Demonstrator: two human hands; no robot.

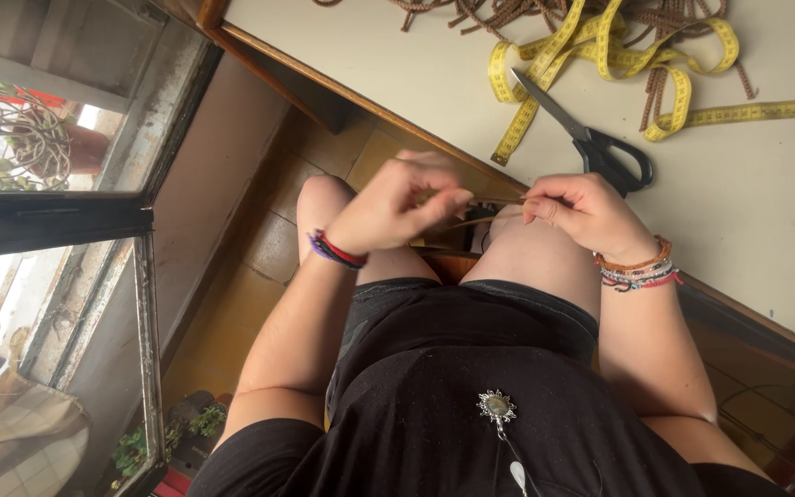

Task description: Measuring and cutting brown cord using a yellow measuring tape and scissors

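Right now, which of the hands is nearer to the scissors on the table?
The right hand: it sits just below the scissors, close to their black handles. The left hand is farther off to the side, over the knees, holding thin cords.

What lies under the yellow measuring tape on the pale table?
Under the yellow measuring tape lie brown braided cords and the blade of the black-handled scissors, on the pale table. How far the cords run beneath the loops is covered.
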